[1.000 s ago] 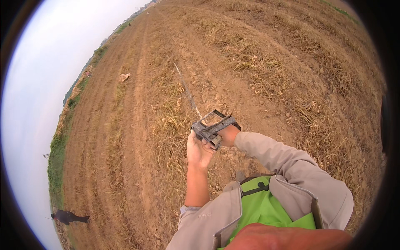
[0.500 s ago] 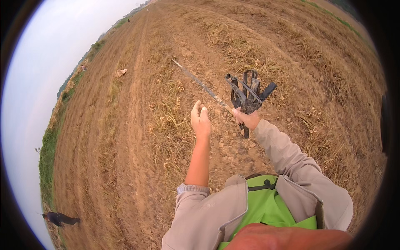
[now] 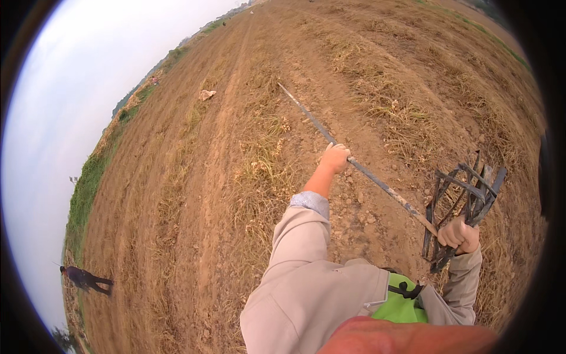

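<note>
My left hand [image 3: 335, 158] is closed around a long, soil-streaked strip of black drip tape [image 3: 386, 189]. This strip runs straight and taut from the ground ahead, through my left fist, to my right hand. Low on the right, my right hand [image 3: 459, 236] grips a loosely folded bundle of the same flat black tape [image 3: 471, 187]. Its loops and bent ends stick out above and below the fist. Where the far end of the strip meets the soil, I cannot make out whether it is buried.
Dry plants with pale pods [image 3: 259, 168] lie in rows over brown, cloddy soil [image 3: 354, 218]. A pale crumpled piece [image 3: 206, 94] rests on the ground ahead. Another person [image 3: 86, 279] in dark clothes stands far left, near a green bank [image 3: 88, 183].
My left hand, open beside the strip before, has reached forward and closed on it. My right hand has drawn the tape bundle right and back towards me.
</note>
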